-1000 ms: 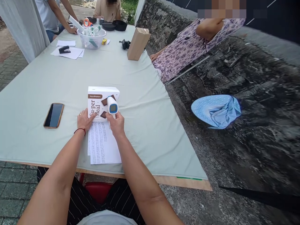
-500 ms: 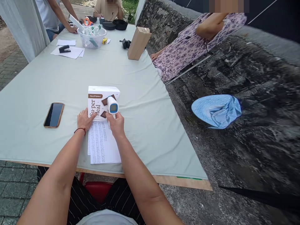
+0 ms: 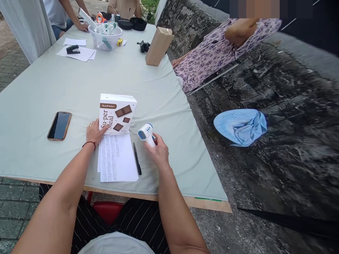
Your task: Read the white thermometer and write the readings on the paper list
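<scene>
A white and brown "Su-per Meal" box (image 3: 120,121) stands upright on the table, at the far end of some written sheets of paper (image 3: 124,158). My left hand (image 3: 95,132) grips its lower left side, with the thumb across the front and the other fingers partly hidden along the side. To the right of the box, my right hand (image 3: 159,150) is closed around the handle of a white and blue infrared thermometer (image 3: 145,132), held above the tablecloth. A black pen (image 3: 137,158) lies between the sheets and my right hand.
A phone (image 3: 59,125) lies at the left. Farther back are a stapler (image 3: 73,49) on papers, a clear basin (image 3: 106,43) with bottles, a cardboard box (image 3: 159,46) and black pans (image 3: 132,24). People stand around the table. A blue hat (image 3: 239,127) appears beyond the right edge.
My right hand has moved the thermometer right and nearer, away from the front of the box, turning it leftward. The box's printed front and the pen now show. My left hand stays at the box.
</scene>
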A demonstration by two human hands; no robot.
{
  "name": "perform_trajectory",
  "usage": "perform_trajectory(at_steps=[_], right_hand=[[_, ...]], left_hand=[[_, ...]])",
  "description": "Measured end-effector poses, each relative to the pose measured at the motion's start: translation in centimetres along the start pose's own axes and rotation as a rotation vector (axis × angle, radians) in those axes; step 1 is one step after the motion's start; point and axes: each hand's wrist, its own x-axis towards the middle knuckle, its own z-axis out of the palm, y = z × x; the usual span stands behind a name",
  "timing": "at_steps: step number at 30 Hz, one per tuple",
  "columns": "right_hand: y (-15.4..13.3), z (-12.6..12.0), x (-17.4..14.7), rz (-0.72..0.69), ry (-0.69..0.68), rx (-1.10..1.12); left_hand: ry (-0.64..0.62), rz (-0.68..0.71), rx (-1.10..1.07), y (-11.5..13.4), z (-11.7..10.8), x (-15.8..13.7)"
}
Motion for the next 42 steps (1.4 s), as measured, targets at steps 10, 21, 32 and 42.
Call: perform_trajectory(at_steps=[10, 21, 32, 42], right_hand=[[5.2, 0.3, -1.8, -0.247, 0.074, -0.46], [2.3, 1.8, -4.5, -0.298, -0.24, -0.41], [1.7, 2.2, -4.6, -0.365, -0.322, 0.351], [0.7, 4.5, -7.7, -0.333, -0.315, 0.573]], left_hand=[[-0.001, -0.01, -0.022, 0.3, -0.2, -0.3], [0.015, -0.002, -0.011, 0.0, 0.0, 0.0], [0.015, 0.011, -0.007, 0.4, 0.1, -0.1], [0.005, 0.007, -0.004, 0.3, 0.4, -0.2]])
